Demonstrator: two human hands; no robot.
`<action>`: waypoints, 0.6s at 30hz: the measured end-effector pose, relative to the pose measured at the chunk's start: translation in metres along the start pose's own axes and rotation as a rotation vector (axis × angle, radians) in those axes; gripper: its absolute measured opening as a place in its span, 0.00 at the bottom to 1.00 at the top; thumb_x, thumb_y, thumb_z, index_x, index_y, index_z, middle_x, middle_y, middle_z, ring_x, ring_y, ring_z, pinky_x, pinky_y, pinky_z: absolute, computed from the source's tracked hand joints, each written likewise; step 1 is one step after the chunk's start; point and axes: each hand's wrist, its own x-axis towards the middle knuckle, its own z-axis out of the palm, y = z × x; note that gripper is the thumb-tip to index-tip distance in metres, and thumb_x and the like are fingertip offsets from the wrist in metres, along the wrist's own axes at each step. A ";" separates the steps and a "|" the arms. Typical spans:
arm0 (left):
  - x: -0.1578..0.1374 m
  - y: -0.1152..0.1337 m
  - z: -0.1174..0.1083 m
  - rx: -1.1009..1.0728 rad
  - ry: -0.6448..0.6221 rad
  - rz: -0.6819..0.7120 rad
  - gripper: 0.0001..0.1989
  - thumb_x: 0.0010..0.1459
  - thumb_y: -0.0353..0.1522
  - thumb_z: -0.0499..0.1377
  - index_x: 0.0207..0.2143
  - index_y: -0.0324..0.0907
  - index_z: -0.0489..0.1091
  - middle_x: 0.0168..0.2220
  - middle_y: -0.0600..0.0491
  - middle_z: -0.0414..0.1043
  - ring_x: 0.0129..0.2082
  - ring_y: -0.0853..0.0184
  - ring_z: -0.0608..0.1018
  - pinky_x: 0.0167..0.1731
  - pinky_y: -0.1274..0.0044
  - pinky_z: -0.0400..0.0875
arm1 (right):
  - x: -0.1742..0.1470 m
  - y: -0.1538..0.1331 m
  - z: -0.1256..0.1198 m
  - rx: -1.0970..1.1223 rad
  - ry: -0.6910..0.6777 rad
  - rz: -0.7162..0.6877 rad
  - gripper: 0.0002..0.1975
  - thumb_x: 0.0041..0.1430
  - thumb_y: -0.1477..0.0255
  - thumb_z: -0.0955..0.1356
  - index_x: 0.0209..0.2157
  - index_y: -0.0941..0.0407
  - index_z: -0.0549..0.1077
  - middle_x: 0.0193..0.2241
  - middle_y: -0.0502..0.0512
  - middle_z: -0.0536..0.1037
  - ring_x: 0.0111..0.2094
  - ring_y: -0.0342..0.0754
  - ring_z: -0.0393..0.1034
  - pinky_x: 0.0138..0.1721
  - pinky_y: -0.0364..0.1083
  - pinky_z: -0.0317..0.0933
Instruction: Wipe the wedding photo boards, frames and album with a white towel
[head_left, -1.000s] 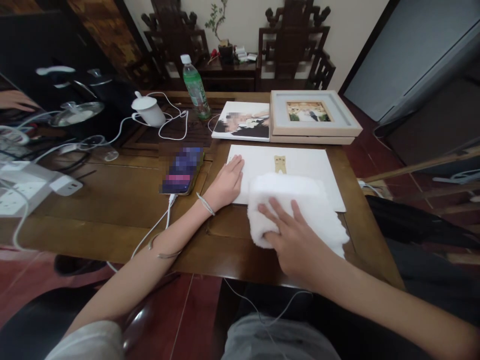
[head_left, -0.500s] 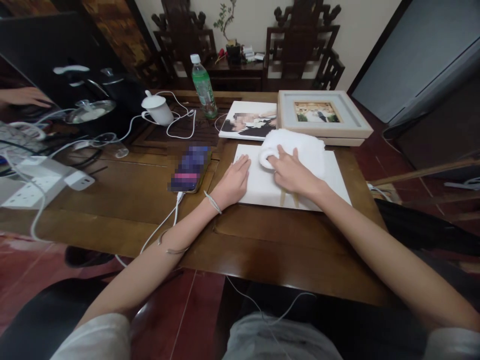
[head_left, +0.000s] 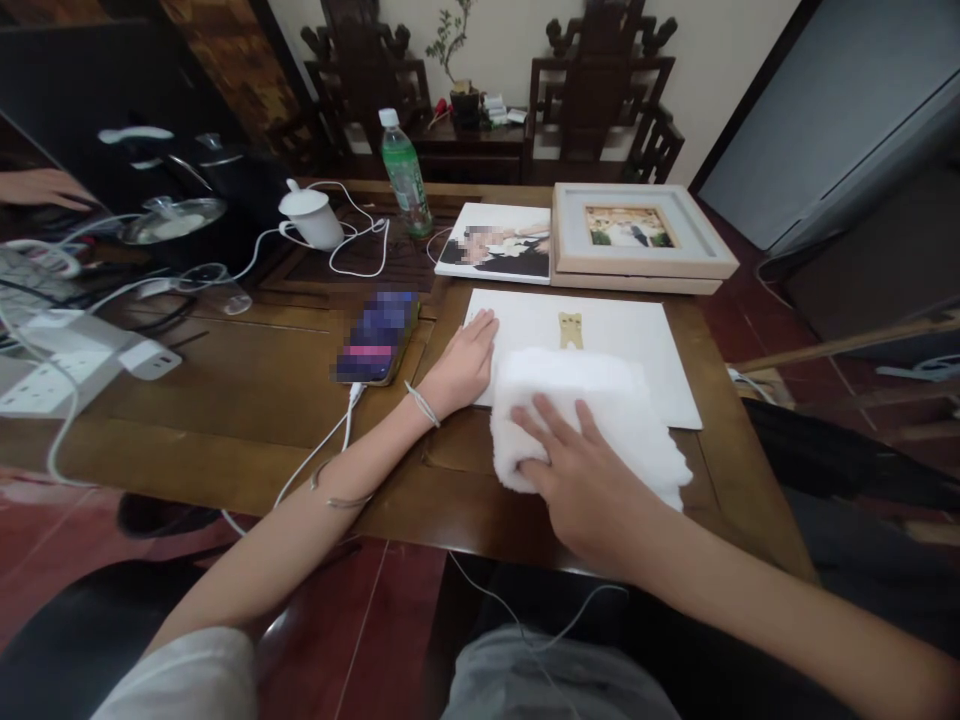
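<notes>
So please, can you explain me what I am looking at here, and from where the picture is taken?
There is no machine. A camera worn on a person's head looks down at their own two bare hands. The left hand lies flat on the corner of a white board, which rests on a wooden table. The right hand presses a fluffy white cloth onto the board's near edge. Beside the left hand lies a phone on a charging cable. Farther back stand a framed photo, a green bottle and a white cup.
</notes>
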 end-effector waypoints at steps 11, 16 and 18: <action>0.000 0.002 -0.002 -0.065 0.071 -0.026 0.23 0.66 0.30 0.44 0.60 0.34 0.63 0.64 0.39 0.62 0.66 0.56 0.62 0.64 0.59 0.59 | 0.085 0.075 -0.020 -0.008 0.050 0.230 0.27 0.55 0.85 0.57 0.55 0.65 0.70 0.65 0.72 0.60 0.67 0.69 0.48 0.59 0.75 0.47; 0.003 0.008 -0.009 -0.295 0.330 -0.134 0.25 0.72 0.40 0.40 0.59 0.37 0.65 0.59 0.42 0.69 0.60 0.60 0.72 0.61 0.65 0.65 | 0.121 0.064 -0.006 -0.073 0.121 0.297 0.26 0.59 0.83 0.58 0.58 0.62 0.70 0.67 0.73 0.54 0.67 0.75 0.43 0.57 0.80 0.41; 0.004 0.006 -0.009 -0.373 0.385 -0.188 0.28 0.72 0.44 0.35 0.61 0.40 0.63 0.62 0.45 0.67 0.62 0.62 0.70 0.62 0.66 0.64 | 0.119 0.051 0.001 -0.089 0.123 0.183 0.24 0.61 0.82 0.58 0.56 0.61 0.72 0.68 0.71 0.53 0.68 0.75 0.41 0.58 0.80 0.39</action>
